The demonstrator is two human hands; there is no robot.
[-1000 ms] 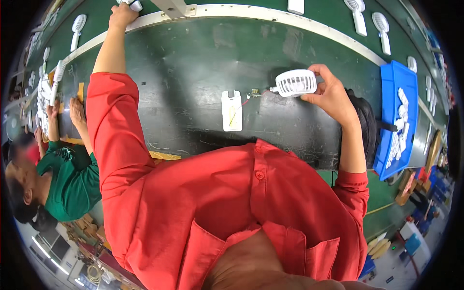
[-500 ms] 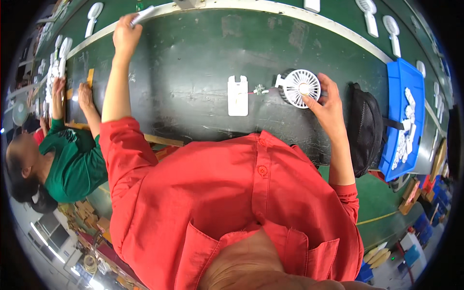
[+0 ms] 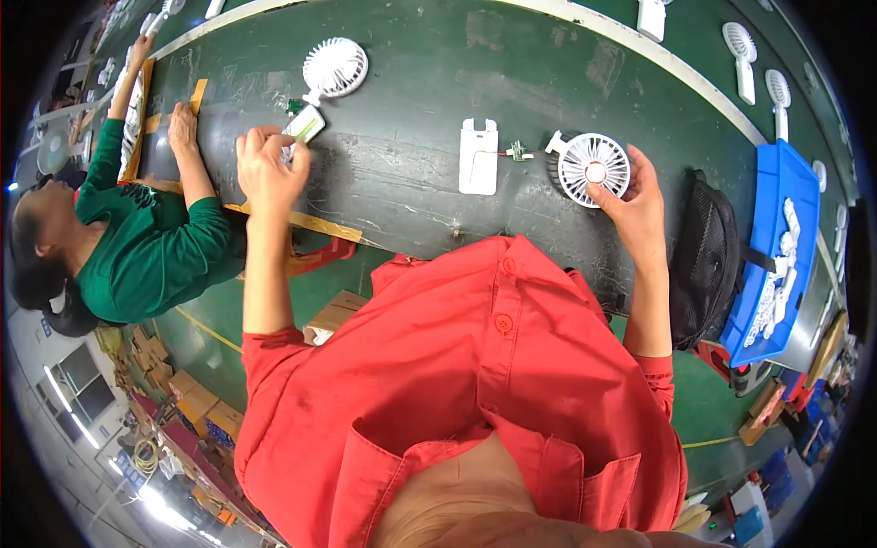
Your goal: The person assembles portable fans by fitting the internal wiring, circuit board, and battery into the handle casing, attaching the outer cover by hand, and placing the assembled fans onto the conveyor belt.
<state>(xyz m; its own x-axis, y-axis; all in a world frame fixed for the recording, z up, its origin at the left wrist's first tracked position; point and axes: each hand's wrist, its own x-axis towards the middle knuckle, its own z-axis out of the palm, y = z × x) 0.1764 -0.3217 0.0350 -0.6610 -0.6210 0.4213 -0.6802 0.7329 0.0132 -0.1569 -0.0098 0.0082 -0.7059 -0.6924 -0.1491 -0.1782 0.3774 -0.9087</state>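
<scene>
My left hand [image 3: 272,173] is closed on the handle end of a small white handheld fan [image 3: 335,67]. The fan's round head points away from me, and its handle shows a green-and-white part with a small green circuit board beside it. On the right, my right hand [image 3: 632,199] grips the rim of a round white fan head [image 3: 592,171], thumb on its front grille. Between the hands lies a flat white handle shell [image 3: 479,157]. Thin wires join it to a small circuit board [image 3: 519,151] beside the fan head.
A black mesh bag [image 3: 708,260] and a blue bin [image 3: 772,256] of white parts stand at the right. White fans [image 3: 740,59] lie beyond the pale rail [image 3: 639,64]. At the left, a person in green [image 3: 160,247] works at the same dark table [image 3: 411,173].
My left hand has come back from the far rail toward me, bringing the handheld fan over the table. My right hand stays on the fan head. The whole view has shifted somewhat.
</scene>
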